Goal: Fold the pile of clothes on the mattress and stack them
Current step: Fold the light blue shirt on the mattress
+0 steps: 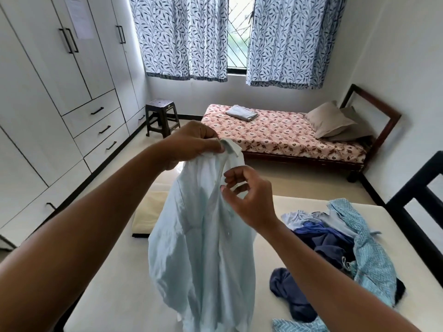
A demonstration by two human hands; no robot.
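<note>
Now, left hand (196, 142): reaching forward on an outstretched arm, its fingers pinching the collar of the pale blue shirt (203, 248) and holding it up.
Right hand (249, 200): working lower and nearer, wrist bent, thumb and fingers curling in and pinching the shirt's front edge.
Shirt: hanging in the air over the mattress (306, 204), its lower part running out of view.
Pile of clothes (340, 248): lying unfolded on the mattress, right of the shirt.

Home bedroom: wardrobe (48, 92) wall, single bed (282, 137) with pillows (328, 121), leaf-print curtains (182, 37).
</note>
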